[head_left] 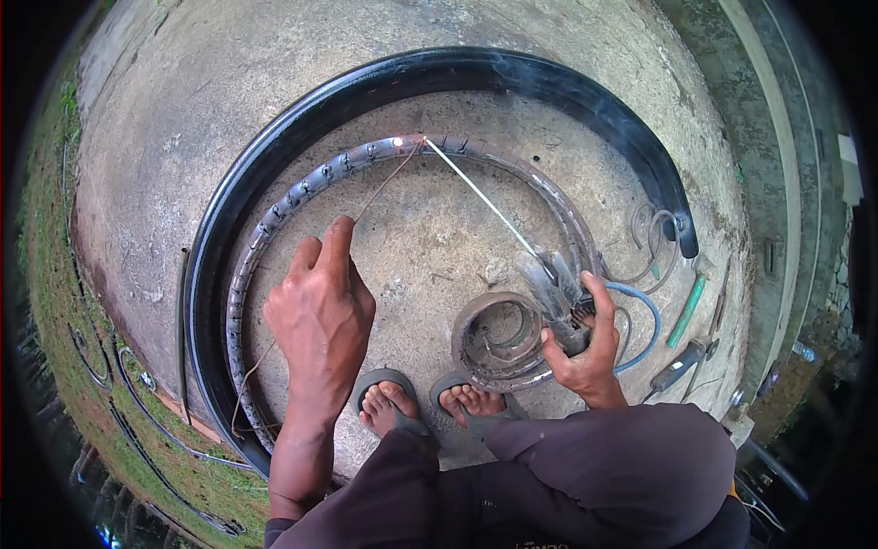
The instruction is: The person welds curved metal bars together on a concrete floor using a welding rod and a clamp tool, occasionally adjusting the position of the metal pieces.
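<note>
My left hand (322, 311) is closed, fingertips pinched on a thin brownish wire (382, 188). The wire's far end reaches a curved metal strip (343, 165) with dark notches along it. My right hand (590, 352) grips a grey welding electrode holder (564, 306), partly hidden by the fingers. A pale welding rod (480, 197) slants from it up to the strip, its tip close to the wire's end. Just left of that tip, a small bright glowing spot (398, 142) shows on the strip. Below, a round metal coil (466, 331) lies left of my right hand.
A glossy black curved channel (302, 117) surrounds the strip on the concrete slab (430, 261). At right lie a blue cable (656, 320), a green tube (688, 311) and a dark-handled tool (677, 368). My sandalled feet (389, 407) stand inside the curve. Grass borders the slab at left.
</note>
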The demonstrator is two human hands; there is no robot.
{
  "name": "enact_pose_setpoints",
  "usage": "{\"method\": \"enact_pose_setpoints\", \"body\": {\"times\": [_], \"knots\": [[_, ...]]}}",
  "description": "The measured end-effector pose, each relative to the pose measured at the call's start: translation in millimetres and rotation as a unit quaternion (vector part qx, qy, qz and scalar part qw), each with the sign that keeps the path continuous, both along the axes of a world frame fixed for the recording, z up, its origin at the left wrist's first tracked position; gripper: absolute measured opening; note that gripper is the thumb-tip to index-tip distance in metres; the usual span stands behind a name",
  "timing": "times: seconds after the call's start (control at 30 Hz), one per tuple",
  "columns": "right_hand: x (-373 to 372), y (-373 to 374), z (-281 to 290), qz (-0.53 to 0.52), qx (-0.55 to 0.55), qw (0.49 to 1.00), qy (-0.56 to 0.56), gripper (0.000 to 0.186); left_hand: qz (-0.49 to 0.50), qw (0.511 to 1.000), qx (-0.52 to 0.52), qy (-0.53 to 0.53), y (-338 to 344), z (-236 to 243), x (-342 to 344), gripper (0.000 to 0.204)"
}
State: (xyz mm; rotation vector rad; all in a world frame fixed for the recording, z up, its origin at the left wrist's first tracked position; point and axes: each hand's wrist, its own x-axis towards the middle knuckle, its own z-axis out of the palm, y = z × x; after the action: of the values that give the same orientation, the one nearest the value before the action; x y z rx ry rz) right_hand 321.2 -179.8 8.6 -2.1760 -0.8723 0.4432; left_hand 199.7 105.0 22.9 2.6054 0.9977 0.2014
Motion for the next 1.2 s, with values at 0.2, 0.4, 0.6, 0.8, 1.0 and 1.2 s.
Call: {"method": "enact_pose_setpoints", "body": {"times": [0.2, 0.4, 0.6, 0.8, 1.0, 1.2], "knots": [[1, 4, 1, 0.001, 0.014, 0.999, -0.031, 0.086, 0.000, 1.000, -0.002, 0.011, -4, 2, 5, 0.028], [1, 1, -1, -0.002, 0.015, 1.000, 0.012, 0.085, 0.018, 0.999, -0.013, 0.023, -6, 5, 9, 0.021], [2, 5, 3, 0.007, 0.004, 1.000, -0.016, 0.086, 0.022, 0.999, -0.017, 0.031, -6, 7, 11, 0.020], [1, 1, -1, -0.010, 0.033, 0.999, 0.009, 0.085, 0.024, 0.999, -0.017, 0.030, -5, 7, 11, 0.021], [2, 5, 2, 0.009, 0.008, 1.000, 0.013, 0.087, 0.025, 0.999, -0.014, 0.038, -5, 7, 9, 0.021], [1, 0, 2, -0.006, 0.038, 0.999, 0.018, 0.084, 0.024, 0.999, -0.018, 0.021, -7, 12, 10, 0.022]]}}
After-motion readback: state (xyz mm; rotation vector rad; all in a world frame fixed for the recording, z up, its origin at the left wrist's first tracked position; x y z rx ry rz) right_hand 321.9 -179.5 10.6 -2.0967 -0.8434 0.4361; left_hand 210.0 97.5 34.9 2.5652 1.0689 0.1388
